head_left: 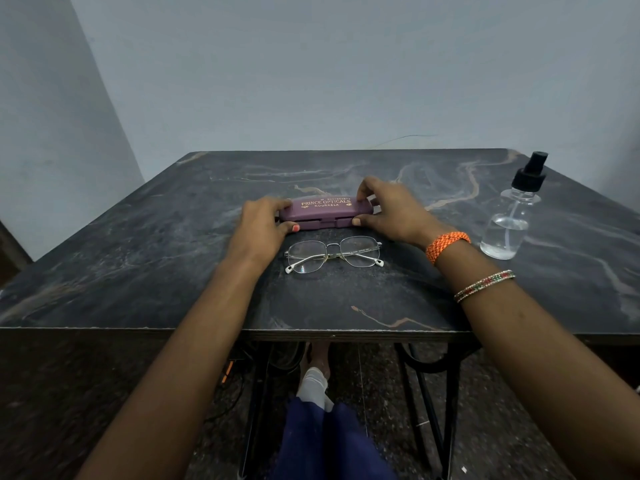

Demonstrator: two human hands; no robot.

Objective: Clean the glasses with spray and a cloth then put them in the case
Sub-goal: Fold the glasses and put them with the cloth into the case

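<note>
A purple glasses case (325, 210) with gold lettering lies closed on the dark marble table (138, 258). My left hand (263, 223) grips its left end and my right hand (388, 211) grips its right end, thumbs on the near edge, fingers over the far edge. Thin metal-framed glasses (334, 253) lie folded on the table just in front of the case, between my wrists, untouched. A clear spray bottle (512, 216) with a black nozzle stands upright at the right. No cloth is in view.
The table's near edge (311, 332) runs across the view below my forearms. A pale wall rises behind the table. Under the table are black metal legs (450, 393) and my leg in blue cloth.
</note>
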